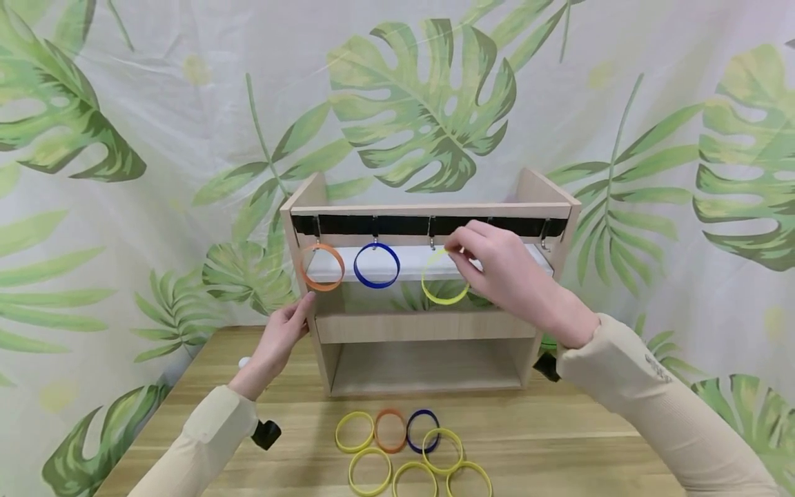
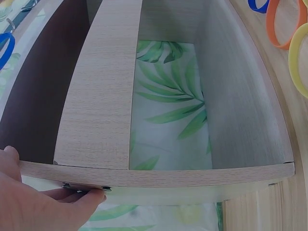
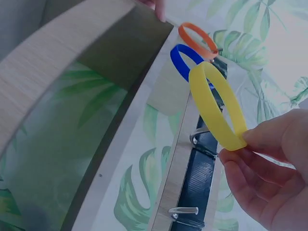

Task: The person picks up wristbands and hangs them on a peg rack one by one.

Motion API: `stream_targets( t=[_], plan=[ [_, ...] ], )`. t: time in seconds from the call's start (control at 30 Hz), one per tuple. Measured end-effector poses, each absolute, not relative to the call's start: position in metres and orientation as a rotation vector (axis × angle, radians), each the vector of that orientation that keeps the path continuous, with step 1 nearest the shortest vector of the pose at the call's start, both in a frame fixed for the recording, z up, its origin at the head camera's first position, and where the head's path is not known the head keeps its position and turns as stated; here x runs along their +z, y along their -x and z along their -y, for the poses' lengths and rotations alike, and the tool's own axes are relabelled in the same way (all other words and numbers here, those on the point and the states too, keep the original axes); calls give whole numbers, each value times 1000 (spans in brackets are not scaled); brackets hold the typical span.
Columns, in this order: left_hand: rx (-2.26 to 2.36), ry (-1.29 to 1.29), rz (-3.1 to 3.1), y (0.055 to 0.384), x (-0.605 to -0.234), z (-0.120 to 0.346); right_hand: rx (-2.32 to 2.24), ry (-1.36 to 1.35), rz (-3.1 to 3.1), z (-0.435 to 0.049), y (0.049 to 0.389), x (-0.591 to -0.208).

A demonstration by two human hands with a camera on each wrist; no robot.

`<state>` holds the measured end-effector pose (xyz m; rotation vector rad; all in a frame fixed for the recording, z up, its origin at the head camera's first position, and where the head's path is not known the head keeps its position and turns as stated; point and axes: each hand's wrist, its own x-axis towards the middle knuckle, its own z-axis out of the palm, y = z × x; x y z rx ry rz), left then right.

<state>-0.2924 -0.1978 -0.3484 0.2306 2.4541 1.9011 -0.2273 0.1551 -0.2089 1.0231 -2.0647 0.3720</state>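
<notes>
My right hand [image 1: 506, 269] pinches a yellow wristband [image 1: 444, 301] by its upper right edge, between thumb and fingertips. The band hangs just below and right of the third hook [image 1: 432, 243] on a black strip [image 1: 400, 226]; in the right wrist view it looks apart from the hooks. An orange wristband [image 1: 323, 287] hangs from the first hook at left, a blue wristband [image 1: 377, 285] from the second. My left hand [image 1: 279, 342] grips the left side panel of the wooden shelf [image 1: 428, 328], the thumb at its front edge; part of the fingers is hidden behind the panel.
On the table [image 1: 571, 442] before the shelf lie several loose wristbands: yellow [image 1: 370, 494], orange [image 1: 390, 452] and blue [image 1: 422, 452], some overlapping. Two more hooks are on the strip's right part, one behind my right hand. A leaf-printed cloth [image 1: 186, 103] hangs behind.
</notes>
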Motion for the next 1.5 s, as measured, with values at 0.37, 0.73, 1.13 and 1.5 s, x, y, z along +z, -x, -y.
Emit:
stream_targets(
  t=[0.37, 0.73, 1.13, 1.5],
  plan=[
    [1934, -209, -2453, 292, -350, 197, 388, -965, 2200, -141, 255, -205],
    [1918, -202, -2465, 293, -351, 199, 381, -965, 2144, -146, 253, -212],
    [1888, -227, -2475, 293, -349, 200, 399, -1050, 2142, -169, 216, -272],
    [1888, -232, -2475, 293, -349, 201, 558, -1080, 2477, -194, 194, -409]
  ],
)
